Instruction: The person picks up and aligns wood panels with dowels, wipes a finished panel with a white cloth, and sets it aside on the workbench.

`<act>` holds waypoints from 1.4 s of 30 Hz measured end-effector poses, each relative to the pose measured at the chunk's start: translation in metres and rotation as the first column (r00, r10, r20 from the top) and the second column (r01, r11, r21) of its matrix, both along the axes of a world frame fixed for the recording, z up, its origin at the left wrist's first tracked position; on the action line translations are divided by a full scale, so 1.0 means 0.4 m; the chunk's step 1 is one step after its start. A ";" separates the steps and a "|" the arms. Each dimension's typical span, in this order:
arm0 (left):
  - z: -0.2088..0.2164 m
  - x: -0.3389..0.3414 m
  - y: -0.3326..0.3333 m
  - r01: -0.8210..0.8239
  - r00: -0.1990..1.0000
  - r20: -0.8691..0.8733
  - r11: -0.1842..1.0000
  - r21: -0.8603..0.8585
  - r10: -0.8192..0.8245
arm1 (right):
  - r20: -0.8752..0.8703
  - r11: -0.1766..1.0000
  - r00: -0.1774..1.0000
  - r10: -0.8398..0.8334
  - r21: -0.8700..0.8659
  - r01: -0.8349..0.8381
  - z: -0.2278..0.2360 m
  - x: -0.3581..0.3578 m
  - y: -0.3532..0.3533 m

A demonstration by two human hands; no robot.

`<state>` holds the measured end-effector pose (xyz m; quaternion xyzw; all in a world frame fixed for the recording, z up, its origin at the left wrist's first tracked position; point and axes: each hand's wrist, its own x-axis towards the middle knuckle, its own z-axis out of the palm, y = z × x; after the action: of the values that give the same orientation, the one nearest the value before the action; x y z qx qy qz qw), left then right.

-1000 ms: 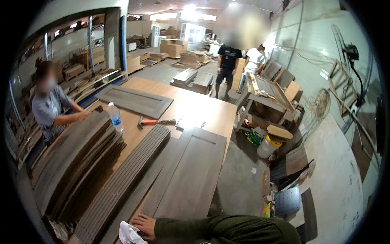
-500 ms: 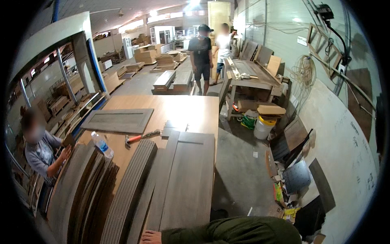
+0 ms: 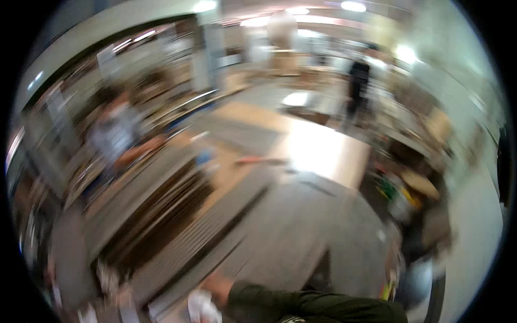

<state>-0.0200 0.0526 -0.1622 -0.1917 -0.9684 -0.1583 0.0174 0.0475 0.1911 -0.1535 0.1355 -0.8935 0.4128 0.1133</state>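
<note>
Motion smears the whole view. My right hand [image 3: 218, 286], at the end of a dark green sleeve [image 3: 318, 307], is at the lower middle by the near end of the grey-brown panels. Its fingers are too blurred to read. Against it is a white, crumpled-looking shape [image 3: 203, 308] that I cannot make out. My left hand does not show. Beyond lie a wide grey-brown cabinet panel [image 3: 285, 220] and, left of it, a stack of long grooved strips [image 3: 207, 234]. A red-handled hammer [image 3: 258, 160] lies farther back on the wooden worktable [image 3: 344, 156].
Stacked dark boards [image 3: 156, 210] fill the table's left side, with a clear bottle [image 3: 204, 160] beside them. Another panel [image 3: 237, 134] lies at the back. A co-worker [image 3: 116, 134] is at the left edge; a person in dark clothes [image 3: 358, 81] stands beyond. Clutter lines the right wall [image 3: 479, 188].
My view has swung left, so the table and people sit farther right in the picture. The white shape now shows beside my right hand, which appears slightly higher and farther right.
</note>
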 end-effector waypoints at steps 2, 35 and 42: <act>-0.081 0.036 -0.022 -0.081 0.997 0.018 0.996 0.044 0.080 | 0.289 0.870 0.957 0.034 0.462 -0.171 0.065 -0.043 0.012; -0.038 0.505 0.054 -0.381 0.879 0.324 0.924 0.035 0.350 | 0.018 0.854 0.989 -0.144 0.507 0.115 -0.054 0.026 0.091; -0.079 0.563 0.057 -0.349 0.909 0.305 0.919 0.182 0.284 | -0.030 0.870 0.990 -0.136 0.474 0.134 -0.065 0.027 0.099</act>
<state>0.2052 0.0753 -0.1939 -0.0039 -0.9544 -0.2907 -0.0681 0.0584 0.2306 -0.1795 0.0954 -0.9749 0.1728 0.1032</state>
